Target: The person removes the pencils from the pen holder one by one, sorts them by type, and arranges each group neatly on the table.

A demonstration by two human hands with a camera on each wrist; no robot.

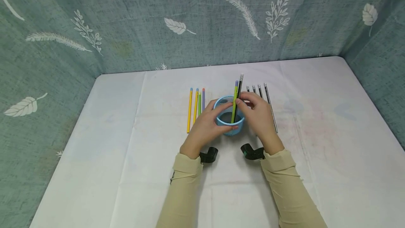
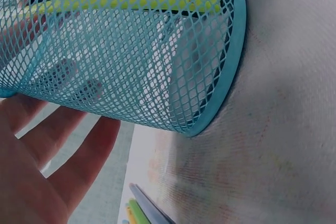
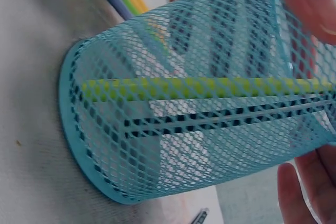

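In the head view, a light blue mesh pencil cup (image 1: 233, 130) stands upright near the middle of the table. My left hand (image 1: 205, 120) grips its left side, with fingers spread round the wall. A yellow-green pencil (image 1: 235, 110) leans inside the cup, next to my left fingertips. My right hand (image 1: 257, 113) pinches a black pencil (image 1: 239, 85) with a silvery upper end between thumb and fingers. Through the mesh in the right wrist view, the black pencil (image 3: 173, 123) and the green pencil (image 3: 184, 88) lie side by side, the black one's lower end slightly higher above the cup's base.
Left of the cup lie yellow pencils (image 1: 190, 112), a green pencil (image 1: 199, 103) and a purple pencil (image 1: 203, 96). Several black pencils (image 1: 269, 99) lie on the right, partly behind my right hand. A white cloth (image 1: 126, 171) covers the table, with a patterned curtain (image 1: 202, 20) behind.
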